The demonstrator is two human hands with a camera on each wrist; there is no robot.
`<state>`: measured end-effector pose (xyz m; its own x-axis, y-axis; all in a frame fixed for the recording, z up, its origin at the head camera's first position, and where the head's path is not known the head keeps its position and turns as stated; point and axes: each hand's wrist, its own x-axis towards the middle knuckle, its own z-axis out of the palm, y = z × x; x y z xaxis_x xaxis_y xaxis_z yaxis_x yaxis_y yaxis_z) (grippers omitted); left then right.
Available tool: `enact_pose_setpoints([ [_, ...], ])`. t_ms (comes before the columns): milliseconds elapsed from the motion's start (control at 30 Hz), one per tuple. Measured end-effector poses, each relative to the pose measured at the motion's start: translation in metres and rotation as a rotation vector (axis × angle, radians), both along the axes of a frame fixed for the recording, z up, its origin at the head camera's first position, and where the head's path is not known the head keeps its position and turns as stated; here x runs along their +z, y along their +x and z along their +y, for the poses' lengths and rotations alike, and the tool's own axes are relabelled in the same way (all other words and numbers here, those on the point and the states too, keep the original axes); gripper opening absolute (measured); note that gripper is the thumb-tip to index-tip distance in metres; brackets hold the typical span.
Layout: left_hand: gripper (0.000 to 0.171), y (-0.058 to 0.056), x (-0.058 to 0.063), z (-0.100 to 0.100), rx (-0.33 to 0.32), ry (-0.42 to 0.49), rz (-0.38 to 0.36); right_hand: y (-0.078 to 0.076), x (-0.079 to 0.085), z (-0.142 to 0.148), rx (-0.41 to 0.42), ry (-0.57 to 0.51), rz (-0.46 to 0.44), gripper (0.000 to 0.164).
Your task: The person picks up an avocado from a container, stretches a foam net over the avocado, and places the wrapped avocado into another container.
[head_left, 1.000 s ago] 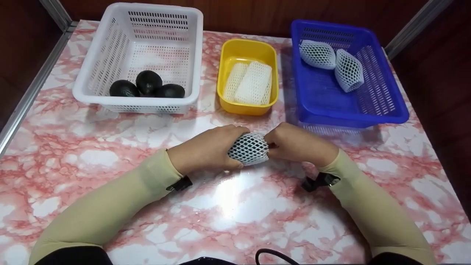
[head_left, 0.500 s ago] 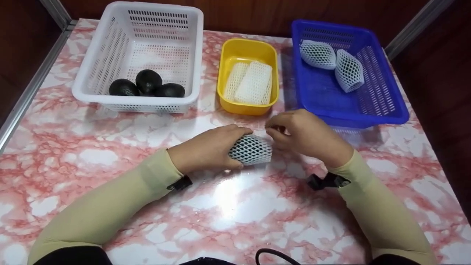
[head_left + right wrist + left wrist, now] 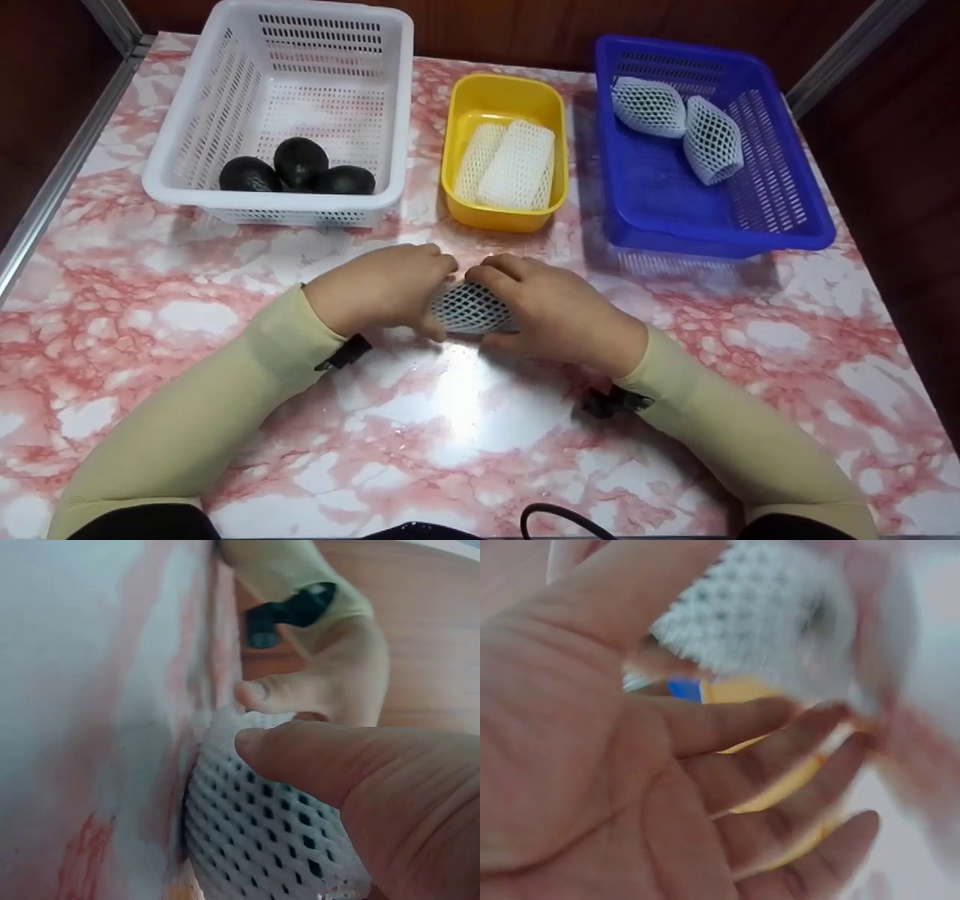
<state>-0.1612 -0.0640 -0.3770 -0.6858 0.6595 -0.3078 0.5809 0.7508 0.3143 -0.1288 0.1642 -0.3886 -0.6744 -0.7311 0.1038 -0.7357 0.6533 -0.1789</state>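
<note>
An avocado in a white foam net [image 3: 471, 307] lies low over the table in the middle of the head view. My right hand [image 3: 559, 311] grips its right end, thumb on the near side and fingers over the far side. At the other end is my left hand [image 3: 390, 289], its fingertips right at the net. The left wrist view shows that hand's fingers [image 3: 780, 787] spread and nearly straight below the blurred net [image 3: 742, 622]. From the right wrist, the right thumb [image 3: 300, 761] presses along the mesh [image 3: 255, 817].
A white basket [image 3: 161, 176] at the back left holds three bare avocados [image 3: 300, 163]. Folded foam nets [image 3: 517, 165] lie in a yellow bin [image 3: 506, 217] at the back middle. The blue basket [image 3: 667, 217] at right has two netted avocados [image 3: 712, 140].
My right hand lets go of the net's right end, lifts off, then comes back and grips the netted avocado. The avocado moves left, and my left hand loosens its grip and shifts left.
</note>
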Motion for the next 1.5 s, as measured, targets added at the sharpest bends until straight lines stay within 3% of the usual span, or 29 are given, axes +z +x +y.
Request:
enact_pose_setpoints([
  [100,0.068,0.000,0.004,-0.006,-0.022,-0.069,0.035,0.000,-0.003,-0.003,-0.018,0.016,0.001,0.076],
  [233,0.058,0.000,0.002,-0.008,-0.036,-0.079,0.067,0.001,-0.008,-0.007,-0.021,-0.028,0.025,0.069],
  [400,0.031,-0.002,0.001,-0.012,-0.022,-0.116,0.002,0.001,-0.013,-0.006,-0.022,-0.041,0.033,0.062],
  [533,0.022,-0.004,-0.002,-0.016,-0.035,-0.130,-0.057,-0.001,-0.011,-0.003,-0.016,-0.016,-0.007,0.072],
  [733,0.020,-0.003,-0.004,-0.020,-0.063,-0.083,-0.038,-0.011,0.006,0.012,-0.003,-0.106,-0.140,0.079],
  [800,0.019,-0.002,-0.003,-0.021,-0.061,-0.067,-0.032,-0.016,0.014,0.021,-0.040,-0.213,-0.226,0.078],
  [867,0.018,-0.001,-0.003,-0.022,-0.060,-0.055,-0.022,-0.022,0.020,0.030,-0.096,-0.399,-0.374,0.073],
  [967,0.016,0.000,-0.002,-0.023,-0.066,-0.050,-0.012,-0.029,0.021,0.040,-0.131,-0.851,-0.732,0.063],
  [1067,0.016,-0.001,-0.003,-0.021,-0.089,-0.064,-0.006,-0.034,0.015,0.044,-0.041,-1.290,-1.131,0.061],
  [1133,0.017,-0.002,-0.004,-0.021,-0.093,-0.075,-0.015,-0.037,0.010,0.044,0.022,-1.448,-1.366,0.064],
  [1200,0.019,-0.003,-0.005,-0.020,-0.090,-0.080,-0.025,-0.041,0.006,0.043,0.053,-1.533,-1.519,0.065],
  [1300,0.021,-0.004,-0.005,-0.021,-0.081,-0.086,-0.037,-0.044,0.004,0.043,0.019,-1.619,-1.626,0.060],
  [1500,0.025,-0.004,0.000,-0.021,-0.086,-0.111,-0.049,-0.046,0.003,0.045,-0.014,-1.675,-1.625,0.057],
])
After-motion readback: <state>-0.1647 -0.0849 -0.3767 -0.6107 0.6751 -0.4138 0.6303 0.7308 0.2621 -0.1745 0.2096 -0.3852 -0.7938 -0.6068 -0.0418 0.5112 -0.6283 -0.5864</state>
